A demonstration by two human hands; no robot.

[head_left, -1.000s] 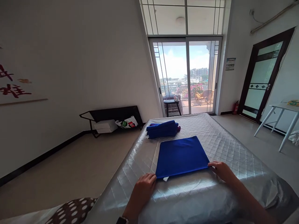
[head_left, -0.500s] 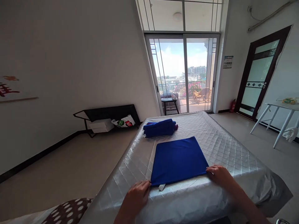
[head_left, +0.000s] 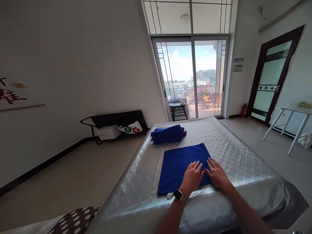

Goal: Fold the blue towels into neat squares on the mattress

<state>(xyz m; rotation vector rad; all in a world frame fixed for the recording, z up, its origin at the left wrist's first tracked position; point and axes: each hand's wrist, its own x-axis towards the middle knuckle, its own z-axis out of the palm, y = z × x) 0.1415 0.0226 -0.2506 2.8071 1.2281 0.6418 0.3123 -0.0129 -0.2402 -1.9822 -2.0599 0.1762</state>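
Observation:
A flat blue cloth (head_left: 174,165), folded into a rough square with a white tag at its near edge, lies on the silver quilted cover (head_left: 234,152). My left hand (head_left: 192,177), a watch on its wrist, rests palm down on the cloth right of its middle, fingers stretched out. Close beside it, my right hand (head_left: 216,172) lies flat across the cloth's right edge, fingers spread. Neither hand grips anything. Beyond the cloth sits a bundle of folded blue cloths (head_left: 168,134), with a bit of purple showing at its right end.
A low black rack (head_left: 117,120) by the left wall holds white boxes (head_left: 107,132) and a printed bag (head_left: 130,128). A white table (head_left: 294,110) stands at the right. Brown dotted fabric (head_left: 75,221) lies at the lower left. Glass sliding doors (head_left: 193,78) are behind the covered surface.
Both hands have let go of the cloth's near corners. My left hand has moved right and forward onto the cloth; my right hand has shifted slightly left and forward, now flat.

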